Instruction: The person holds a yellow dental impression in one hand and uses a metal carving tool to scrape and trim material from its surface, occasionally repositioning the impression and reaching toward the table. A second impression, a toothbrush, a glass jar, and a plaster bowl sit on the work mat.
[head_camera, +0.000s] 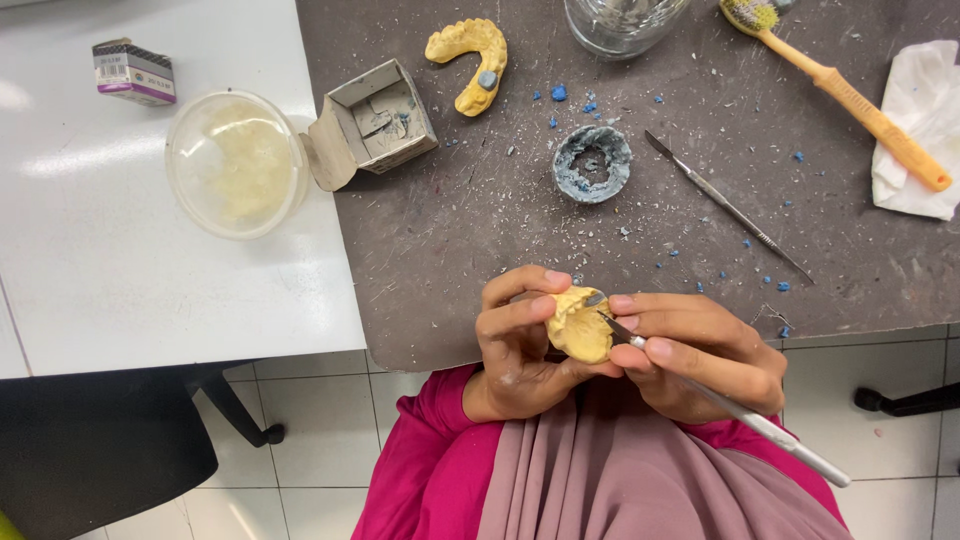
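My left hand (515, 345) grips a yellow dental cast (578, 330) just below the near edge of the dark work mat (480, 220). In my right hand (700, 355) is a thin metal carving tool (740, 412), held like a pen, its tip resting on the top of the cast. A second yellow dental cast (468, 60) with a small grey-blue blob on it lies at the far side of the mat. A small round dish (592, 163) smeared with blue-grey wax sits in the middle.
A spare metal instrument (728, 207) lies right of the dish, with an orange toothbrush (840, 95), a white tissue (925, 125) and a glass jar (620, 22) beyond. An open cardboard box (372, 122), a round plastic container (235, 163) and a small printed box (133, 72) sit left. Blue wax crumbs are scattered.
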